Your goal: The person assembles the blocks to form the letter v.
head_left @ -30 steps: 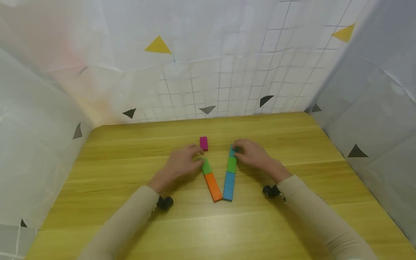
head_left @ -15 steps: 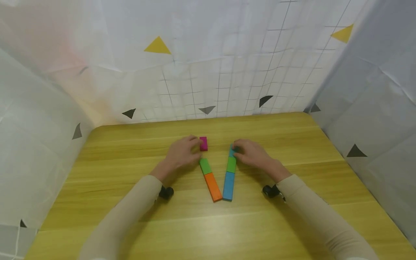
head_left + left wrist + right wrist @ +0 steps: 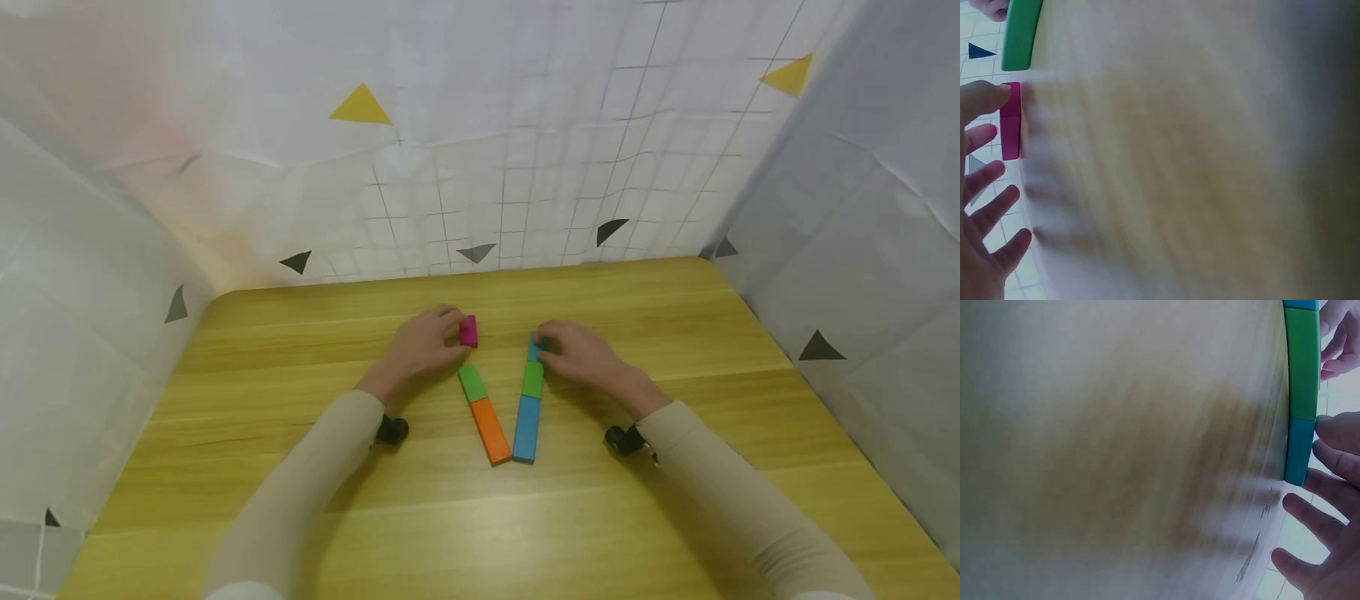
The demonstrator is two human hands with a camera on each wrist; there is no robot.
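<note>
In the head view my left hand (image 3: 424, 342) is at a magenta block (image 3: 468, 332) lying on the wooden table. Its thumb tip overlaps that block in the left wrist view, while the other fingers are spread beyond it. My right hand (image 3: 581, 354) has its fingertips at a short blue block (image 3: 1299, 450), the far end of a row. Nearer in that row are a green block (image 3: 532, 380) and a longer blue block (image 3: 527, 429). A slanted second row has a green block (image 3: 473, 383) and an orange block (image 3: 491, 432). Both rows almost meet at their near ends.
Wooden table surface (image 3: 450, 533) surrounds the blocks. White sheeting (image 3: 480, 183) with grid lines and coloured triangles hangs behind it, and pale sheeting closes off both sides. Each wrist carries a small black camera, such as the left camera (image 3: 393, 430).
My left hand has moved away from the green block and forward to the magenta block. The left row's green block shifted slightly left. My right hand stays at the short blue block.
</note>
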